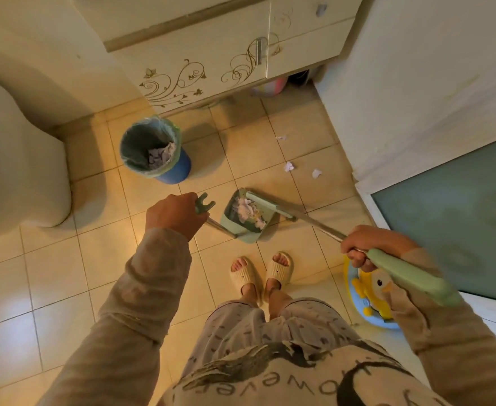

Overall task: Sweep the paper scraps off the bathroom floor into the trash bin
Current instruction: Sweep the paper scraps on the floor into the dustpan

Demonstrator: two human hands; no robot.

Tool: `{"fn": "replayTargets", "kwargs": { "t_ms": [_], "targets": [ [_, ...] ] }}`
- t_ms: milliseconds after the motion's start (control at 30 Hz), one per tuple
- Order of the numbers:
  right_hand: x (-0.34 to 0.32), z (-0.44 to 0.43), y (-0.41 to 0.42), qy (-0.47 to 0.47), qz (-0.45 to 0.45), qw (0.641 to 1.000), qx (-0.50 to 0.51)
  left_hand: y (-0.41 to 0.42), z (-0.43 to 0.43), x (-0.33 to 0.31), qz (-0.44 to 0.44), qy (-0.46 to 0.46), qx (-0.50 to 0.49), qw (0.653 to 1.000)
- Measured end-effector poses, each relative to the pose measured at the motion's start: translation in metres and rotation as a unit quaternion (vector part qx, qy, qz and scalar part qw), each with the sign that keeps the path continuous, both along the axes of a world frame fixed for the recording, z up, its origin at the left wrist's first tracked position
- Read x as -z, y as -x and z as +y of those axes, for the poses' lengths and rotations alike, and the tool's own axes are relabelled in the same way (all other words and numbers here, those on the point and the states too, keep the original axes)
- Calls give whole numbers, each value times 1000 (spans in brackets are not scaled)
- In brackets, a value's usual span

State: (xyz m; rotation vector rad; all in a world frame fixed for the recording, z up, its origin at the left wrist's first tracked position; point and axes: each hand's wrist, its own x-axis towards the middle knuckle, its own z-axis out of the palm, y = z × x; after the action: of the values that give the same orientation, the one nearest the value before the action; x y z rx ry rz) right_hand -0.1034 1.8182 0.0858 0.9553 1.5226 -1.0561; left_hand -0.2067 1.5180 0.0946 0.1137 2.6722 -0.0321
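Nearest the camera, a printed shirt (285, 373) and patterned trousers (270, 326) are seen from above, with two feet in pale slippers (261, 273) on the tiled floor (50, 273).

Paper scraps (248, 210) are heaped in the green dustpan (241, 218), which rests on the floor just ahead of the slippers. Three more scraps (289, 166) are left loose on the tiles beyond the dustpan, toward the wall on the right. The broom (266, 205) is laid with its head against the far edge of the dustpan, its metal pole slanting back to the right.

The right hand (367, 247) is clenched around the broom pole where the green grip begins. The left hand (175, 215) is closed on the green top of the dustpan's handle (204, 202), whose forked end sticks out past the fingers.

The bin (153, 149), blue with a green liner, is placed on the floor beyond the left hand and already holds crumpled paper. A toilet (18, 171) is seen at the left, a cabinet (211, 60) with scroll decoration behind the bin, and a frosted glass door (452, 218) at the right. A yellow and blue duck-shaped item (370, 294) is partly hidden beneath the right arm.
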Motion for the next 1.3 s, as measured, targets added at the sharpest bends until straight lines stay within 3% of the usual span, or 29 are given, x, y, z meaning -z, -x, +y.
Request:
{"fn": "replayTargets", "kwargs": {
  "t_ms": [133,367,600,967,1300],
  "targets": [
    [-9,1,-10,0,11,999,42,-1,-2,-1,-1,-2,6,1000],
    [-2,-28,8,-65,54,996,-20,-6,-6,-2,-4,-7,17,1000],
    [4,-68,6,-64,13,994,-88,-14,-3,0,16,-7,47,999],
    [-9,-54,-22,18,25,991,127,7,-8,2,-3,-40,43,998],
    [-12,-2,-5,-23,94,980,175,2,15,-5,3,-43,47,998]
  ]
}}
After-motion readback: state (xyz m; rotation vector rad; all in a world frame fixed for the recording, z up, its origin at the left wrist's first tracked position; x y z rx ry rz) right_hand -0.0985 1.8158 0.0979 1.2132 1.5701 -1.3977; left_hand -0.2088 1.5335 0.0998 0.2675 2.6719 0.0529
